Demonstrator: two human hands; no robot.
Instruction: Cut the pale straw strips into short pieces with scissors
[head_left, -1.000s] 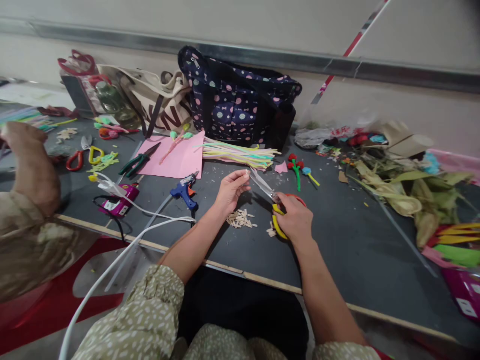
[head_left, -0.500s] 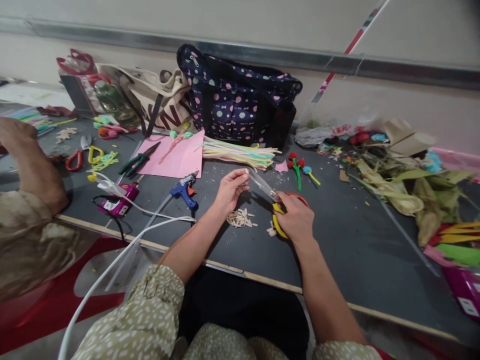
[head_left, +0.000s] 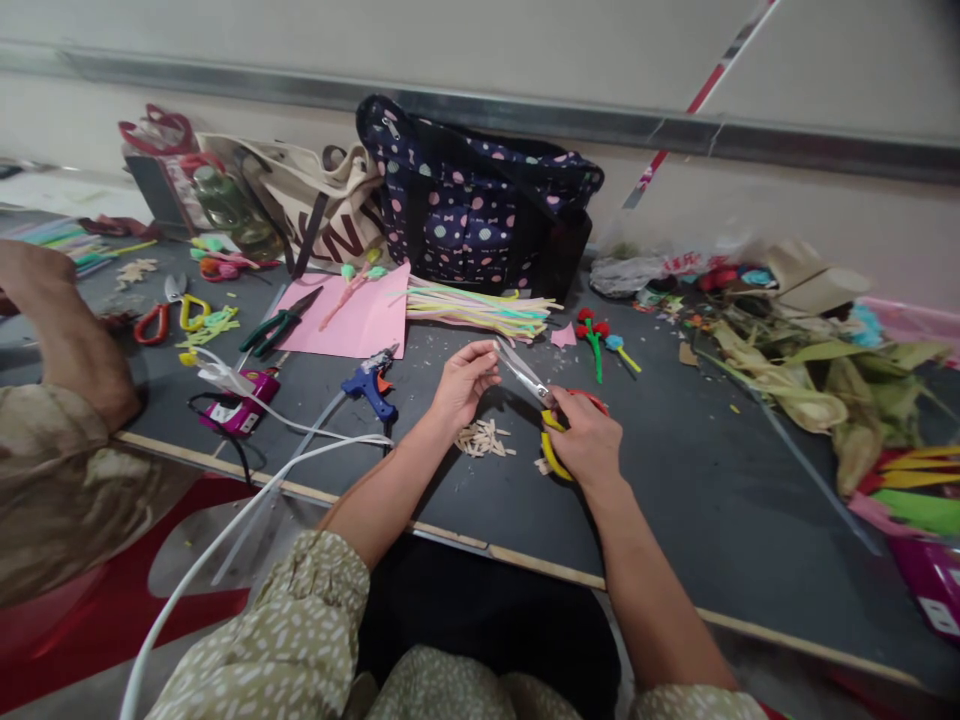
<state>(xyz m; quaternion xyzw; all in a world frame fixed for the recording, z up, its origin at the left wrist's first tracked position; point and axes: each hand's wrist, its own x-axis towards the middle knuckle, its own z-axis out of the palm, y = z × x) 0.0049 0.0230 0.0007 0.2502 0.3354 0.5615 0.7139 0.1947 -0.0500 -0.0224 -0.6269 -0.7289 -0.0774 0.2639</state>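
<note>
My right hand [head_left: 589,435] grips a pair of scissors [head_left: 527,375] with one yellow and one red handle. Their metal blades slant up and left, and the tips come close to the fingertips of my left hand [head_left: 466,383]. The thumb and fingers of that hand are pinched together; whatever is between them is too small to name. Below lies a heap of small pale wooden pieces [head_left: 484,438] on the dark table [head_left: 675,500]. A few more pale pieces [head_left: 541,466] are partly hidden by the yellow handle.
Left of my hands lie a blue glue gun [head_left: 370,385], green-handled pliers [head_left: 277,325] and a purple box [head_left: 240,400] with white cords. Behind are pink paper [head_left: 345,330], pipe cleaners [head_left: 480,308] and a patterned bag [head_left: 480,200]. A co-worker's arm [head_left: 67,330] rests at far left.
My right hand and the scissors have shifted slightly left. The blades, blurred before, now look sharper. My left hand stays almost in place, still pinched.
</note>
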